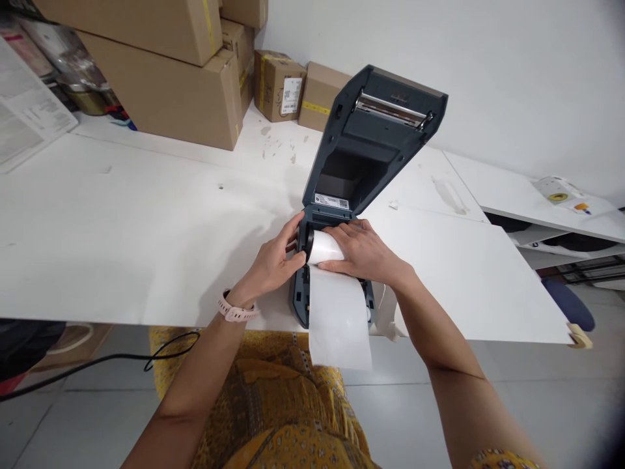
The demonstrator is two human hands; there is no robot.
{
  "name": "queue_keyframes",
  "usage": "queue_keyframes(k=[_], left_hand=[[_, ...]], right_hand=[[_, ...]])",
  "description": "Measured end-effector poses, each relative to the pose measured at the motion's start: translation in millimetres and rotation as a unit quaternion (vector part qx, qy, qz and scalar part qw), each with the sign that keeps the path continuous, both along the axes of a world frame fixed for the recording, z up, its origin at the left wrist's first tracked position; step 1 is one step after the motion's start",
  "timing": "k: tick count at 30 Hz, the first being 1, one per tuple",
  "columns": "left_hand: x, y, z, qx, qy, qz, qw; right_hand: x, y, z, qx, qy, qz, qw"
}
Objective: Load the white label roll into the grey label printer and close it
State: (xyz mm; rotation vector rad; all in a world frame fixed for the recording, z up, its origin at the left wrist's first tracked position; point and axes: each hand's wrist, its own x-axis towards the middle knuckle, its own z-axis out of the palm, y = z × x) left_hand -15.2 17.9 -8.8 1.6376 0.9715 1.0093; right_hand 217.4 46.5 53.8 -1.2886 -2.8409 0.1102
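A dark grey label printer (pixel 381 140) stands at the table's front edge with its lid raised. Inside its base lies a white label roll (pixel 326 247), and a strip of white paper (pixel 339 319) hangs from it over the front edge. My left hand (pixel 278 257) is at the printer's left side, thumb near the black holder (pixel 309 245) at the roll's left end, fingers spread along the casing. My right hand (pixel 364 254) lies over the roll's right part, its fingers wrapped on it, hiding the roll's right end.
Cardboard boxes (pixel 180 85) are stacked at the back left, with smaller boxes (pixel 279 88) beside them against the wall. Printed sheets (pixel 29 104) lie at the far left. A shelf unit (pixel 551 202) stands right. A black cable (pixel 122 356) runs below the table (pixel 122 228).
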Motion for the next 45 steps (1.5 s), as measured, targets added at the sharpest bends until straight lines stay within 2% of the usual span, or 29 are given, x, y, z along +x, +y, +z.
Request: queue_keyframes(k=[4, 8, 12, 16, 22, 31, 45], left_hand=[[0.5, -0.5, 0.7, 0.002, 0.002, 0.002, 1.0], [1.8, -1.7, 3.3, 0.011, -0.006, 0.004, 1.0], [2.3, -2.1, 3.7, 0.009, -0.007, 0.007, 1.0], [1.9, -1.0, 0.1, 0.009, -0.008, 0.003, 1.0], [1.5, 0.2, -4.0, 0.007, -0.016, 0.001, 1.0], [2.6, -1.1, 0.6, 0.001, -0.008, 0.008, 1.0], [3.1, 0.8, -10.7, 0.013, -0.016, 0.026, 0.999]], right_hand=[[-1.2, -16.1, 6.3, 0.029, 0.033, 0.015, 0.999], [0.0, -52.8, 12.2, 0.017, 0.092, 0.071, 0.993], [2.0, -89.4, 1.9, -0.018, 0.086, 0.087, 0.992], [-0.3, -108.9, -13.4, 0.008, 0.105, 0.06, 0.993], [-7.1, -117.9, -20.4, 0.012, 0.106, 0.044, 0.993], [-12.2, -132.7, -26.2, 0.045, 0.1, 0.037, 0.993], [-14.6, -134.8, -24.3, 0.073, 0.106, 0.026, 0.991]])
